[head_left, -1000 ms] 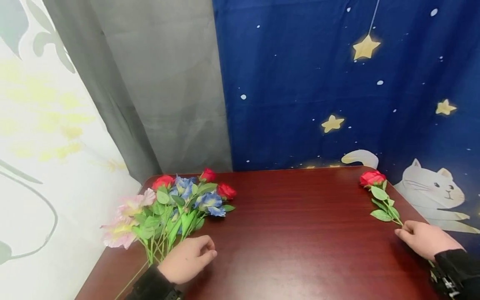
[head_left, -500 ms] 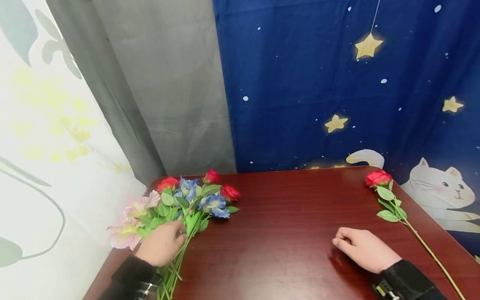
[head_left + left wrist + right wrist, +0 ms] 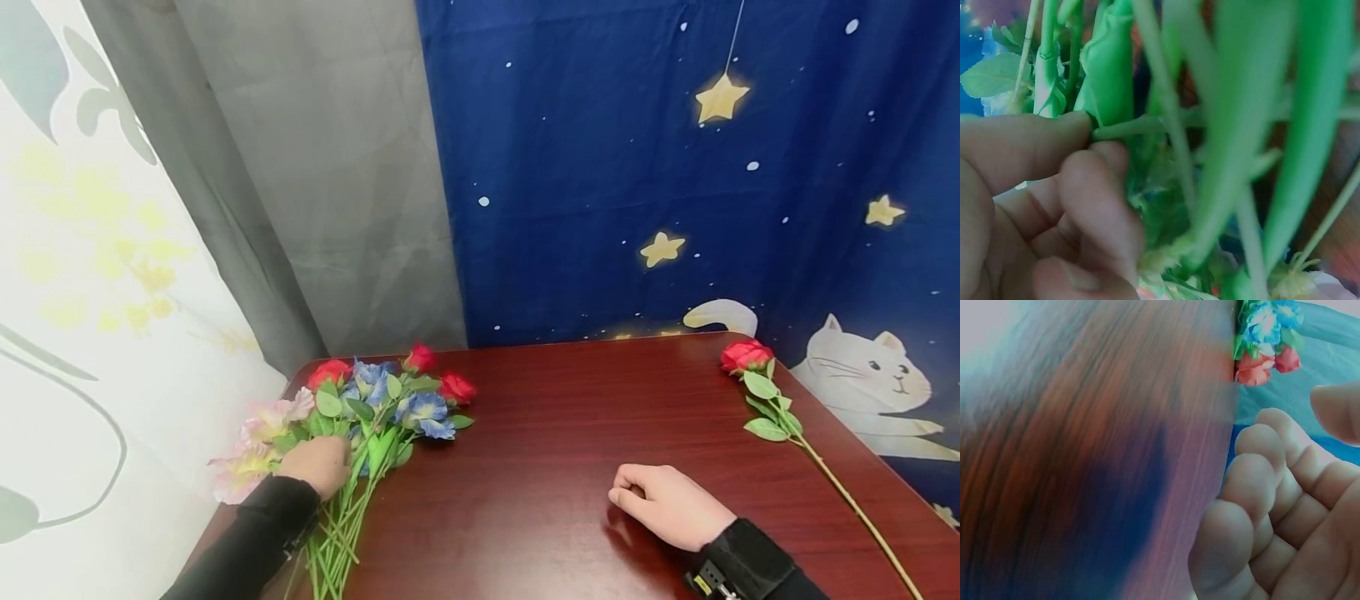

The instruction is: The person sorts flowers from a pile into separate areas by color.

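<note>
My left hand (image 3: pixel 318 464) reaches into a bunch of artificial flowers on the left of the table. In the left wrist view its thumb and index finger pinch a thin green flower stem (image 3: pixel 1129 128) next to a closed green bud (image 3: pixel 1110 69). Which bloom that stem bears I cannot tell. The bunch has red roses (image 3: pixel 456 387), blue flowers (image 3: pixel 424 415) and pink flowers (image 3: pixel 243 473), with bare stems (image 3: pixel 333 554) toward the near edge. My right hand (image 3: pixel 671 506) hovers low over the middle right of the table, fingers loosely curled, holding nothing.
A single red rose (image 3: pixel 746 356) lies along the table's right side, its long stem (image 3: pixel 855 508) running to the near right corner. Grey (image 3: pixel 337 167) and blue star-patterned curtains (image 3: pixel 570 167) hang behind the dark red wooden table (image 3: pixel 540 450).
My right hand has let go of the single rose and moved left to the middle right. My left hand has gone from the bunch's near right side in among its stems and pinches one.
</note>
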The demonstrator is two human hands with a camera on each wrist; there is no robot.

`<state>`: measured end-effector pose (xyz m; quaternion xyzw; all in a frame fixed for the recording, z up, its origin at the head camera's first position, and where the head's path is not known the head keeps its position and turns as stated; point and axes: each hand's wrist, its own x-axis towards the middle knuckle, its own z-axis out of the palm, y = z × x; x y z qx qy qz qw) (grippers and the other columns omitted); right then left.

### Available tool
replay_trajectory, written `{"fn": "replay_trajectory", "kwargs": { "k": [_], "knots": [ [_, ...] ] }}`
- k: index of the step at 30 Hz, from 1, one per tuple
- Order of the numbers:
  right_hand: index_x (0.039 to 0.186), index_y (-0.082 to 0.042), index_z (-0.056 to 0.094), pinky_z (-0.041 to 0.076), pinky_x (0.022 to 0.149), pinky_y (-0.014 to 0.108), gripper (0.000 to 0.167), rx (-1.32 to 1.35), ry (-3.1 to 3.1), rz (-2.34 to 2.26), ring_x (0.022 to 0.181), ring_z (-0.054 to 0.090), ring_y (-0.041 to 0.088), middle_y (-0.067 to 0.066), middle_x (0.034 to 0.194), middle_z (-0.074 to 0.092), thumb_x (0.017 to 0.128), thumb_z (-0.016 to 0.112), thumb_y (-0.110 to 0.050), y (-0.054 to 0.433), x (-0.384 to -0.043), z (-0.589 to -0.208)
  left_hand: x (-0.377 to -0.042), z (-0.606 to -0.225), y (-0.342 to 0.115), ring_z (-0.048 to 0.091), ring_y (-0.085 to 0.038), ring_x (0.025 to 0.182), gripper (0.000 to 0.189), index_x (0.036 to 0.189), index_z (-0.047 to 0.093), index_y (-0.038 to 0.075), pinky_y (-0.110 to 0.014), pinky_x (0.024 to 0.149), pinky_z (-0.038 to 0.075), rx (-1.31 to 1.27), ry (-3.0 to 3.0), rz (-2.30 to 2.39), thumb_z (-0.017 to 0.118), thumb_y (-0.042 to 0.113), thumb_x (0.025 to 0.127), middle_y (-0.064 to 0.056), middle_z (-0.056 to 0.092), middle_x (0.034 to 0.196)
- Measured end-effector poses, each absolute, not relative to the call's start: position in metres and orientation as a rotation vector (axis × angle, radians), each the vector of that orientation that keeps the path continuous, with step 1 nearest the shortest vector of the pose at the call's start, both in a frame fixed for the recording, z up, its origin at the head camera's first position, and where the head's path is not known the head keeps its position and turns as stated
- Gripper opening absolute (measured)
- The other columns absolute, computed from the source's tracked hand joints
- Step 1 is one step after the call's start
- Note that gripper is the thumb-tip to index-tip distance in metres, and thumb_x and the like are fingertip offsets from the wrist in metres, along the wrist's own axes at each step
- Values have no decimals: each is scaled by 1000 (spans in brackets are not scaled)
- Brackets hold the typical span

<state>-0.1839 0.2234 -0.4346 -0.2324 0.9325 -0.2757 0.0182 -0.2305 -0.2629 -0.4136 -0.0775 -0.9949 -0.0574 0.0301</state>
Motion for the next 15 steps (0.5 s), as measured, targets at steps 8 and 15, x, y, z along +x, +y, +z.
{"fn": "replay_trajectory", "kwargs": {
  "k": [8,15],
  "knots": [
    [77,-28,52,32,50,20,19,-747,2856,-893,49,37,-1,-15,56,35,90,50,-41,214,-181,-427,-215,-394,-241,41,-12,51,20,66,42,24,-30,45,32,-307,-2996,-162,58,18,76,7,43,56],
    [79,-30,54,32,49,20,22,-775,2798,-919,49,37,-1,-15,56,36,90,47,-47,198,-180,-423,-186,-360,-198,39,-6,51,23,69,41,31,-26,45,31,-448,-2828,-175,59,22,80,14,40,56]
  ]
}}
